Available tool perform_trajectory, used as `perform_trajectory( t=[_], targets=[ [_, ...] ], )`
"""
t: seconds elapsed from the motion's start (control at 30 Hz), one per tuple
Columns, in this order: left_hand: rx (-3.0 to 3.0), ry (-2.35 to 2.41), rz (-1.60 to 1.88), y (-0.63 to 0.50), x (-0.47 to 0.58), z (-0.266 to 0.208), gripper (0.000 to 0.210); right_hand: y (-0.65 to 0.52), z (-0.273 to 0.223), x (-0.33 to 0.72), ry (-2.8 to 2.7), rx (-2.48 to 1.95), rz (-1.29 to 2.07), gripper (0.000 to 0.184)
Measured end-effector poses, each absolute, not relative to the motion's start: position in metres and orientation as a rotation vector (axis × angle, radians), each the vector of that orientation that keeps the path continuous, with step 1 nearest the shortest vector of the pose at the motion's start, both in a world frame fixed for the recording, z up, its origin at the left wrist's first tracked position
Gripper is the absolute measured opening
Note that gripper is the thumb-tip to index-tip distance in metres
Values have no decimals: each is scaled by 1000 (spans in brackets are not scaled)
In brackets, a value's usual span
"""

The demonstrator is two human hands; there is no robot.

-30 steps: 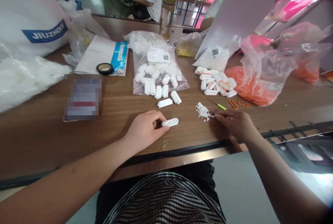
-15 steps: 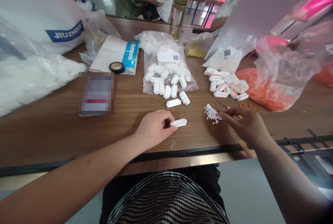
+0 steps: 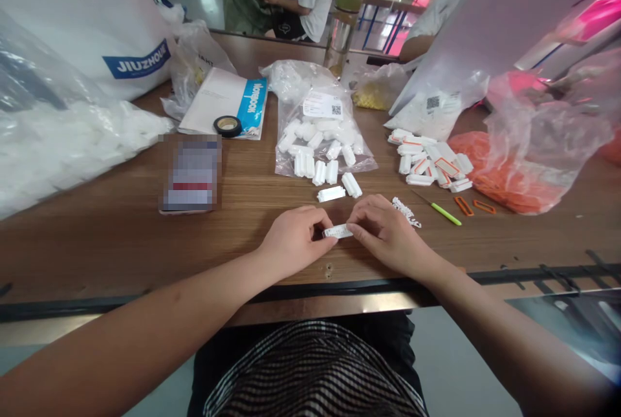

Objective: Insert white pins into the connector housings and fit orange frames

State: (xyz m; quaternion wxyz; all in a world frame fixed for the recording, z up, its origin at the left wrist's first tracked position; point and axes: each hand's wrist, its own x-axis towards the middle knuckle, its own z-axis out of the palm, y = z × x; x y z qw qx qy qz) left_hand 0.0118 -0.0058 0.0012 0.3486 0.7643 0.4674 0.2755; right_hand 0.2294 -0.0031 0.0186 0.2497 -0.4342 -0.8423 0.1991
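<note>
My left hand (image 3: pixel 298 239) pinches a white plastic connector housing (image 3: pixel 338 231) by its left end, just above the table, with its row of small holes facing up. At the housing's right end, the fingertips of my right hand (image 3: pixel 385 233) are pressed together and cover that end. Whatever is between them is hidden. A small heap of tiny white pieces (image 3: pixel 406 211) lies just beyond my right hand and is partly covered by it. To the right rests a thin pick with a green handle (image 3: pixel 445 213), beside two orange rectangular frames (image 3: pixel 464 206).
A clear bag (image 3: pixel 320 136) of white housings lies ahead, with several loose ones before it. More housings with orange frames (image 3: pixel 431 160) are piled right, by a bag of orange parts (image 3: pixel 514 178). Left are a phone (image 3: pixel 190 178), black tape (image 3: pixel 228 125) and a notebook (image 3: pixel 204 103).
My right hand has moved left from beside the heap of tiny white pieces to the housing's right end. The green-handled pick now shows fully. My left hand still holds the housing.
</note>
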Motion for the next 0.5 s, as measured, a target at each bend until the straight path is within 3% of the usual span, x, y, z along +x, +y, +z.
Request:
perform_trajectory(
  t=[0.5],
  targets=[
    [1956,1219,721,-7,13,-1,8,-14,27,228,-2428,-1129,163,15]
  ],
)
